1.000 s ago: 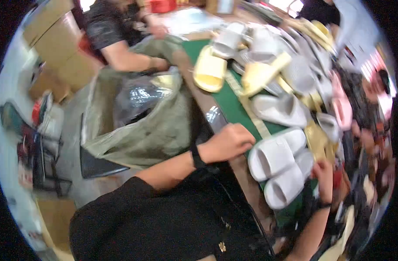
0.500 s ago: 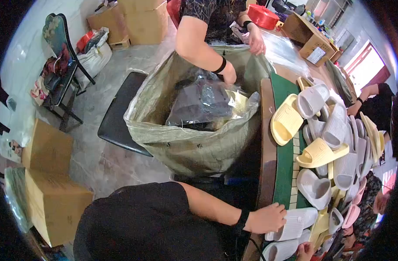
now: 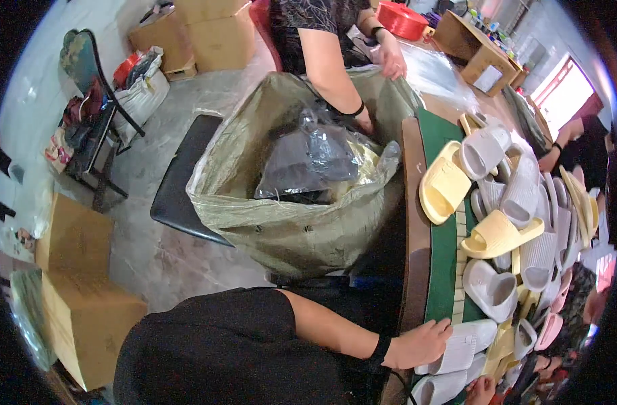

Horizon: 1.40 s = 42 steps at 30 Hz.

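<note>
My left hand (image 3: 423, 343), a black band on its wrist, is closed at the near edge of a grey slide slipper (image 3: 458, 351) on the table. Another grey slipper (image 3: 435, 389) lies just below it. At the lower edge of the picture, my right hand (image 3: 480, 391) is partly cut off. Its fingers are curled near the grey slippers; what they hold is hidden. A yellow slipper (image 3: 446, 183) and a grey slipper (image 3: 491, 290) lie farther along the table, beside a heap of grey, yellow and pink ones.
A large woven sack (image 3: 288, 236) holding dark plastic-wrapped goods (image 3: 308, 162) stands beside the table. Across it, a person's arm (image 3: 332, 71) reaches inside. Cartons (image 3: 96, 324) and a chair (image 3: 92, 101) stand at left. Other people work at the far right.
The other person's arm has moved right and deeper into the sack. My left hand has shifted slightly right, still at the grey slipper. My right hand has moved slightly right.
</note>
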### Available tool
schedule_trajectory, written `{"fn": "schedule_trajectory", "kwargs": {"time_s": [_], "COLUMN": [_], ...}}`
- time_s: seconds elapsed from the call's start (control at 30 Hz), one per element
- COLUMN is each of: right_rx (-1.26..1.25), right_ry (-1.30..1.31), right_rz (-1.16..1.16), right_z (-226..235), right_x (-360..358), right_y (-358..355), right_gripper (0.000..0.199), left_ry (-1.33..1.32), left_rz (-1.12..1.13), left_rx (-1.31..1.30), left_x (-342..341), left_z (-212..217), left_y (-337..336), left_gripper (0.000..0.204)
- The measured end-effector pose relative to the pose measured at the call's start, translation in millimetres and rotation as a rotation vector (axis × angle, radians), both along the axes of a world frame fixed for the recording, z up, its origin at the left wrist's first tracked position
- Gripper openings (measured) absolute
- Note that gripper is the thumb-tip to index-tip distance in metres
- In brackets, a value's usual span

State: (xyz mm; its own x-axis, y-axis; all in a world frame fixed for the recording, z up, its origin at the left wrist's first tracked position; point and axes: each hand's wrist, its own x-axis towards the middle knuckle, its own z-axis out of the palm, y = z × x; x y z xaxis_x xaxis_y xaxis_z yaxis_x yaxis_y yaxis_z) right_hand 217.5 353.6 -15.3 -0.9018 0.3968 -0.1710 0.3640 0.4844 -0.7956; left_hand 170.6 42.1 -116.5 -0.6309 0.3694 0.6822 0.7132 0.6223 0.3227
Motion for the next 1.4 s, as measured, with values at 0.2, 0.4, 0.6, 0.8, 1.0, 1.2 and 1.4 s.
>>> {"fn": "schedule_trajectory", "kwargs": {"time_s": [0.2,0.4,0.6,0.8,1.0,1.2,1.4], "right_rx": [0.077,-0.155,-0.249,-0.223,-0.159,-0.464,-0.508], "right_ry": [-0.002,-0.022,-0.058,-0.061,-0.084,-0.105,0.124], "right_rz": [0.073,0.049,0.138,0.275,0.391,0.344,0.156], "right_z": [-18.6,-16.4,-26.2,-36.8,-32.9,-35.1,-34.1], "right_x": [-16.6,-11.3,-1.9,-6.9,-10.7,-15.2,-17.6], "right_y": [16.7,13.8,17.4,9.0,9.2,15.9,18.3], "right_gripper": [0.011,0.008,0.008,0.006,0.004,0.008,0.008], "left_ry": [-0.168,-0.225,-0.198,-0.113,-0.136,-0.158,-0.554], "left_rz": [-0.15,-0.208,-0.176,-0.087,-0.161,-0.33,-0.591], "left_rx": [-0.025,0.064,0.04,-0.017,-0.096,-0.079,0.092], "left_x": [-8.8,-10.8,-10.3,-5.1,8.7,28.2,34.2], "left_z": [11.0,15.2,10.1,16.9,36.3,44.6,41.6], "left_y": [-18.2,-15.5,-10.3,-18.5,-37.4,-42.6,-39.6], "left_gripper": [0.015,0.033,0.023,0.015,0.011,0.018,0.013]}}
